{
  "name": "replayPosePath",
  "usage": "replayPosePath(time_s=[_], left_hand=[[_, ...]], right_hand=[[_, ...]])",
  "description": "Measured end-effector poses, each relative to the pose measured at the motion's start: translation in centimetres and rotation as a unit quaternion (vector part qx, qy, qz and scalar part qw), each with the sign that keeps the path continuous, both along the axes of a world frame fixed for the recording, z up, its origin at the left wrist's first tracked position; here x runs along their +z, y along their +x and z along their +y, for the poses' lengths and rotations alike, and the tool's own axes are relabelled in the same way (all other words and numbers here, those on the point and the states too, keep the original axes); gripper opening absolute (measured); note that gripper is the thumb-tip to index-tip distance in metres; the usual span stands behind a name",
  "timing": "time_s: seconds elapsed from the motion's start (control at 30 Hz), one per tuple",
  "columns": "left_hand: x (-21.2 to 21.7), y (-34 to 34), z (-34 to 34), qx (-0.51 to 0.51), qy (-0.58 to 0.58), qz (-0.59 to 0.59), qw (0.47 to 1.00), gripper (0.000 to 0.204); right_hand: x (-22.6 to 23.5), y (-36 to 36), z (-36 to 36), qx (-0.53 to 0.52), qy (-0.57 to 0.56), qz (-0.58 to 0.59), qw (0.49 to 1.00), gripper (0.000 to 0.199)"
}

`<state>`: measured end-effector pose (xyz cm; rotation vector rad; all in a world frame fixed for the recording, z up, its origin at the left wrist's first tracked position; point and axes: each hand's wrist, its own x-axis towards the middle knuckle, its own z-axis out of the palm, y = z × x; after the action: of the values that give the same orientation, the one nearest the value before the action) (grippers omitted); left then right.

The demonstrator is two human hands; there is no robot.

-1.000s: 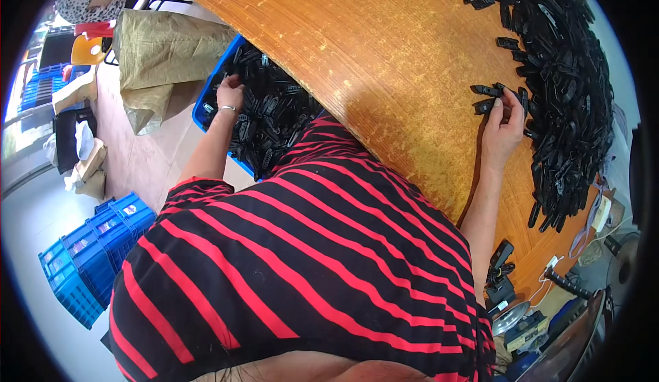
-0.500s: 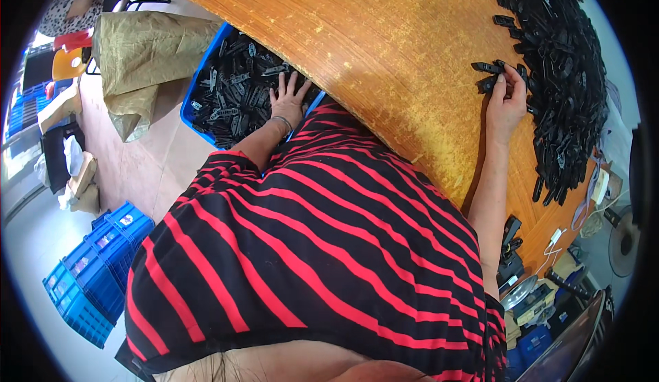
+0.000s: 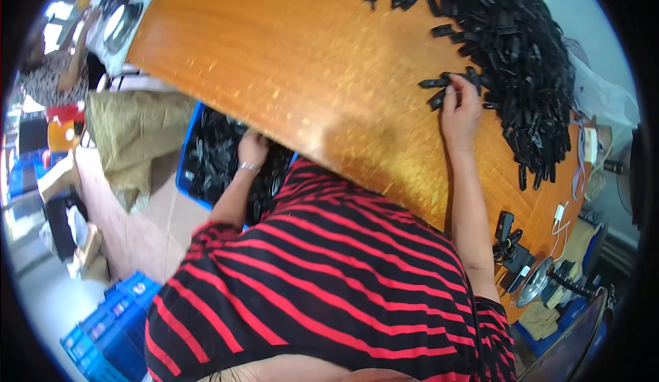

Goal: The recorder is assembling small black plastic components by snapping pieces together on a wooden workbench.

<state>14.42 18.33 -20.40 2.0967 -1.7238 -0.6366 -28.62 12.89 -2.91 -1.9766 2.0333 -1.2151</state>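
Across the table (image 3: 274, 59), the outstretched right hand (image 3: 461, 104) curls against black pieces (image 3: 432, 83).

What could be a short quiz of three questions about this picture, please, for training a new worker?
1. Which hand is at the blue plastic bin?

2. Where does the large heap of black plastic parts lie?
A) on the floor
B) on the wooden tabletop
C) on the seat of a chair

3. True or false: the person wears a bracelet on the left wrist.

Key: 1. The left hand. 2. B. 3. True.
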Motion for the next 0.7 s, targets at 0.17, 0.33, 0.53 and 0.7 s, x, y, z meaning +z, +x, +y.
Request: replayPosePath(time_s=[0.17, 0.33, 0.53, 0.7], left_hand=[[6.7, 8.3, -2.1, 0.211, -0.334, 0.042, 0.918, 0.028], [18.9, 4.6, -8.7, 0.099, -0.445, -0.016, 0.890, 0.036], [19.6, -9.9, -18.4, -0.151, -0.390, 0.111, 0.902, 0.023], [17.5, -19.1, -24.8, -0.211, -0.341, 0.053, 0.915, 0.050]], right_hand=[[0.7, 0.4, 0.3, 0.002, -0.018, -0.006, 1.000, 0.017], [0.4, 1.0, -0.9, 0.008, -0.034, 0.035, 0.999, 0.017], [1.0, 2.3, -2.3, 0.011, -0.039, -0.027, 0.999, 0.018], [1.6, 2.8, -1.0, 0.032, 0.009, -0.019, 0.999, 0.025]])
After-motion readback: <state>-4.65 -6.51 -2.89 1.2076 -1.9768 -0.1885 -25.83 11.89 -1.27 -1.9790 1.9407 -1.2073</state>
